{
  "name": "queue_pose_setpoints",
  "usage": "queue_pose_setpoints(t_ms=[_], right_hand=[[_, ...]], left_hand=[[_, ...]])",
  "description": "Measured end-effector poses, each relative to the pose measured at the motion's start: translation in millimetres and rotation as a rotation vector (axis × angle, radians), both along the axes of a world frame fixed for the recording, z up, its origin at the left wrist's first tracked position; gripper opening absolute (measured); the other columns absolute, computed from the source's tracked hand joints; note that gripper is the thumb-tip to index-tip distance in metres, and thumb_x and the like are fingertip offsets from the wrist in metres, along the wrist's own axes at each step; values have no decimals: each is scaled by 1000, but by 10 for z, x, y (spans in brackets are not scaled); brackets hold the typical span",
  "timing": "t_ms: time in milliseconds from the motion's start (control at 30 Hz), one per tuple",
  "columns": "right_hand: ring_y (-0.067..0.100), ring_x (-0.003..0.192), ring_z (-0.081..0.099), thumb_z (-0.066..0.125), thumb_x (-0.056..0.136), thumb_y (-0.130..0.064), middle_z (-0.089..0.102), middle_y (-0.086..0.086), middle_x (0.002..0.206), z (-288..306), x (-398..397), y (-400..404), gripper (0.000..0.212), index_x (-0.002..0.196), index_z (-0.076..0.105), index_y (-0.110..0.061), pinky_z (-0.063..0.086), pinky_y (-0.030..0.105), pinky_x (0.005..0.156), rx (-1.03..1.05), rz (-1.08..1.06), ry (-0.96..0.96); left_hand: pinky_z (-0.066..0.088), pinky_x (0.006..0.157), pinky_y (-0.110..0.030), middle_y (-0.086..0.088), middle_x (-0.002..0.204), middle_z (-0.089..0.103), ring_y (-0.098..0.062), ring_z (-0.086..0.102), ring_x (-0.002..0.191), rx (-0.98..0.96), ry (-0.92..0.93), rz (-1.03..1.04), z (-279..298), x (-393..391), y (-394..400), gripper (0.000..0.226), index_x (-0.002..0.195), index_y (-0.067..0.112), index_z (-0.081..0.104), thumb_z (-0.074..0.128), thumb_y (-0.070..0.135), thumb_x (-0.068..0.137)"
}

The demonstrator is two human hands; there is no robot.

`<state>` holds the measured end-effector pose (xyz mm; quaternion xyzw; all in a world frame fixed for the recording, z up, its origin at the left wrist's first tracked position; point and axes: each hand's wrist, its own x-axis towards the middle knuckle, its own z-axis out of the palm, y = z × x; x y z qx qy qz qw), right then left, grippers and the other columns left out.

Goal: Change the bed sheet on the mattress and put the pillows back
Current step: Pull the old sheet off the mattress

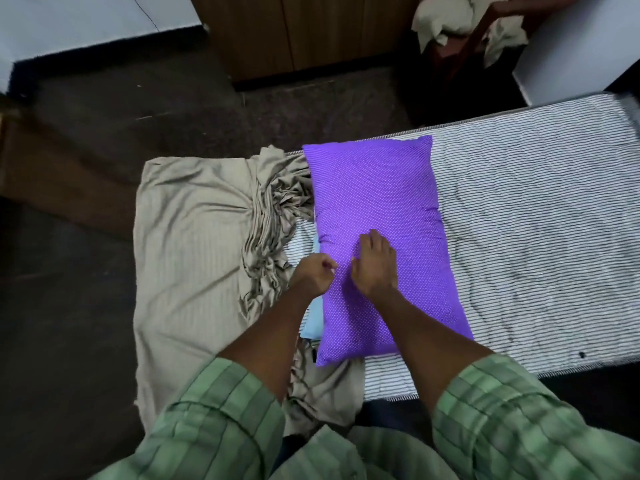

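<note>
A purple dotted pillow point(381, 230) lies across the striped mattress point(536, 237) near its left end. My right hand point(375, 265) rests on the pillow's near-left part, fingers bent down into the fabric. My left hand point(311, 275) is curled into a fist at the pillow's left edge; whether it pinches the fabric is hidden. A beige sheet point(194, 258) lies bunched and spread over the mattress's left end and hangs down. A light blue pillow point(313, 317) peeks out under the purple one.
A dark floor point(104, 116) surrounds the bed. A wooden cabinet point(294, 32) stands at the far side. Crumpled pale cloth point(450, 22) lies on a chair at the back right, beside a white box point(571, 57).
</note>
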<state>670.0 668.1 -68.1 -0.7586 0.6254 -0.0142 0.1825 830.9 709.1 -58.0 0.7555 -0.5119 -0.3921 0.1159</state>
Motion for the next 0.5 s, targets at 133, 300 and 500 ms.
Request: queue_pose_setpoints(t_ms=[133, 300, 500], right_hand=[[35, 129, 46, 65, 89, -29, 50, 14, 139, 115, 431, 511, 48, 131, 55, -8, 42, 47, 104, 49, 18, -23], [35, 122, 49, 61, 94, -34, 54, 12, 128, 174, 998, 1138, 40, 126, 59, -10, 46, 46, 98, 104, 69, -3], [35, 130, 47, 60, 95, -33, 54, 14, 133, 237, 1871, 1907, 40, 129, 60, -12, 43, 43, 103, 210, 61, 8]], left_hand=[[53, 93, -29, -1, 100, 78, -21, 71, 98, 47, -4, 9, -54, 332, 402, 16, 90, 20, 79, 68, 9, 87], [52, 88, -24, 0, 100, 77, -22, 71, 99, 17, -60, -102, -30, 904, 984, 20, 86, 22, 78, 64, 8, 83], [54, 93, -33, -1, 109, 75, -23, 68, 106, 6, -45, -120, 135, 1698, 1780, 19, 96, 22, 78, 62, 20, 85]])
